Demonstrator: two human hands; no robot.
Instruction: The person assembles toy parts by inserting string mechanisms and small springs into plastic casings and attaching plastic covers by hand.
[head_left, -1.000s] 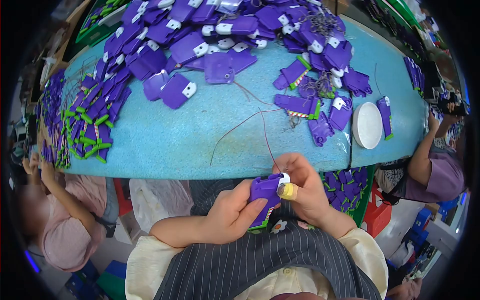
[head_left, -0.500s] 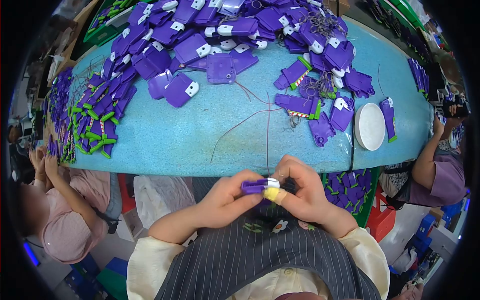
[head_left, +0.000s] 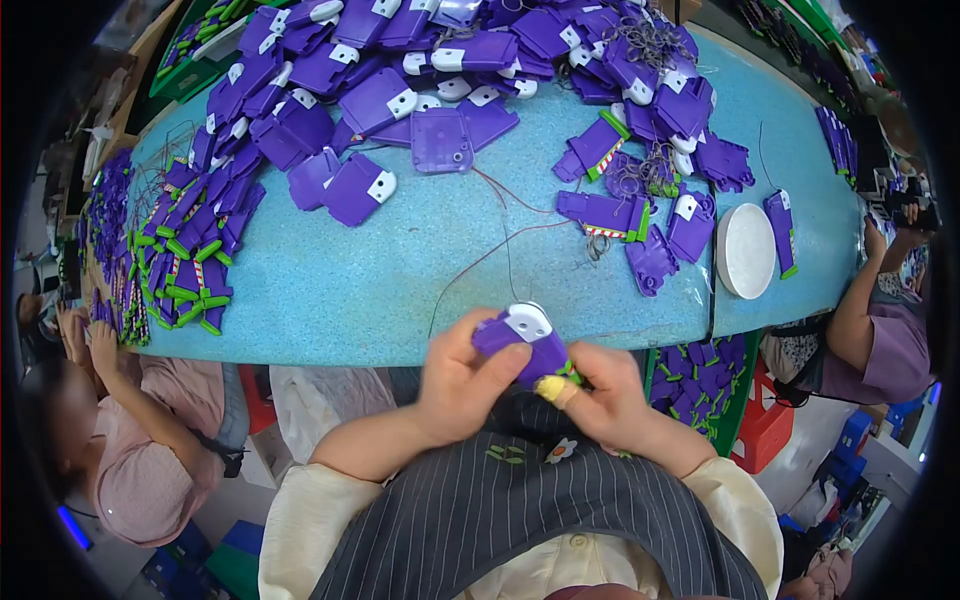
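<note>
Between my two hands, at the table's front edge, is a purple plastic piece (head_left: 520, 350) with a rounded white end (head_left: 528, 322) and a bit of green on its lower right. My left hand (head_left: 460, 380) grips its left side, thumb lying across the purple face. At the lower right, my right hand (head_left: 612, 395) pinches the green part; a yellow wrap (head_left: 553, 388) covers one of its digits. The white end points up and away from me, showing small dark holes. A thin dark wire (head_left: 509, 255) runs across the table toward this end; whether it attaches is unclear.
Purple pieces with white ends (head_left: 380, 105) are heaped at the back of the blue table (head_left: 330, 290). Green-edged ones (head_left: 190, 270) lie left. A white bowl (head_left: 746, 252) stands right. A green crate (head_left: 740, 400) of purple parts sits below. Other people work at both sides.
The purple piece has turned from edge-on to show its broad face, its white end now pointing up. My right hand has shifted from the white end to the lower green part.
</note>
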